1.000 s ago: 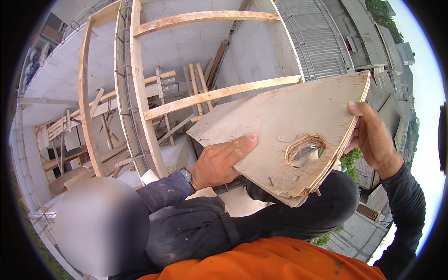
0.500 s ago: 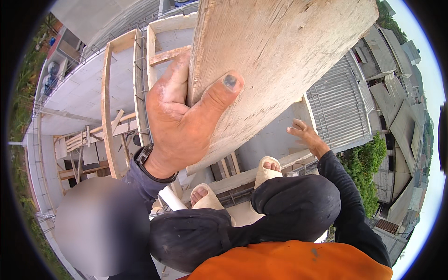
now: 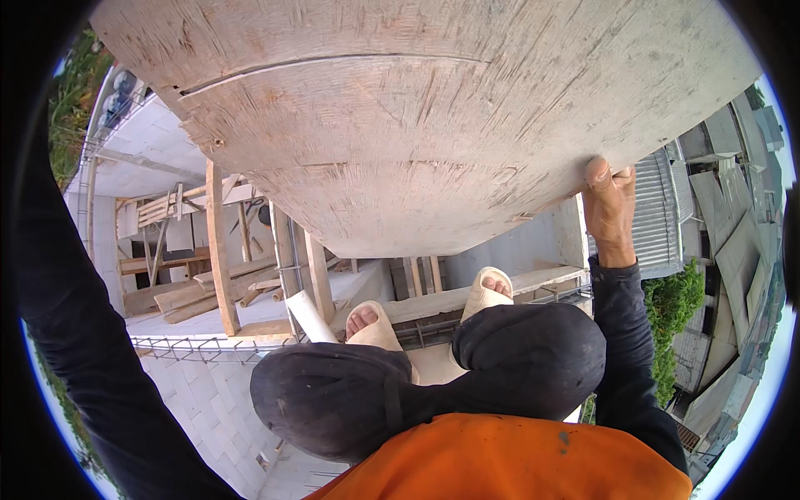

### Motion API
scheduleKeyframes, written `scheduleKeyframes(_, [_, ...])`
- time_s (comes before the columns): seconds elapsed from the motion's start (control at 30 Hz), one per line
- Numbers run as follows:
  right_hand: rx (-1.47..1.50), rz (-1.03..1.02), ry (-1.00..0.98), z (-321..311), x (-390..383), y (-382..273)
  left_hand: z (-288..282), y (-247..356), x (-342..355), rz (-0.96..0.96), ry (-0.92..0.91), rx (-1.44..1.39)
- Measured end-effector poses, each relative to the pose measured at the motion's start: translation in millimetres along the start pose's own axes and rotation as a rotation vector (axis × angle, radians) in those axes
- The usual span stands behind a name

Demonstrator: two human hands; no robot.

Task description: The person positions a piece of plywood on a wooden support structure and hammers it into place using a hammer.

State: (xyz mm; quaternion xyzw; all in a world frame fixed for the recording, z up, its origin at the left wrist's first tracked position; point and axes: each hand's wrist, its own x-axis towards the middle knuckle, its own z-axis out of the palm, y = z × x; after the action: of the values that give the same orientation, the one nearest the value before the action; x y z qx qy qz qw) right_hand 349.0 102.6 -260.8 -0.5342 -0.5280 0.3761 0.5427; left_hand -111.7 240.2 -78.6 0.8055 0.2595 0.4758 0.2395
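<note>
A large, worn plywood board (image 3: 400, 133) spans the upper part of the view, its pale face scratched and split along one crack. At its lower right edge my right hand (image 3: 611, 204) grips it, thumb on the near face and the other fingers mostly hidden behind. My left arm in a dark sleeve (image 3: 92, 358) runs up along the left rim; its hand is out of sight. Below the board are my feet in cream slide sandals (image 3: 375, 333), with my knees bent.
A timber beam (image 3: 533, 283) and steel reinforcement bars (image 3: 442, 332) lie around my feet. Upright timbers (image 3: 218, 250) and loose planks (image 3: 192, 292) stand or lie to the left, beside a block wall (image 3: 200, 408). On the right, far below, are corrugated roofing (image 3: 658, 217) and a green tree (image 3: 671, 325).
The board has swung broadside and now covers more of the upper view. My left hand has gone out of view from its edge. My right hand, earlier free and open, has risen onto the board.
</note>
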Motion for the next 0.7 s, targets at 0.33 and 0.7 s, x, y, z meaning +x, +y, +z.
scheduleKeyframes(0.33, [-0.369, -0.698, 0.514, 72, 73, -185, 22, 8, 17, -0.033, 0.006, -0.105])
scheduleKeyframes(0.7, [-0.841, -0.596, 0.026, 97, 115, -209, 140, 48, 56, -0.055, 0.095, -0.726])
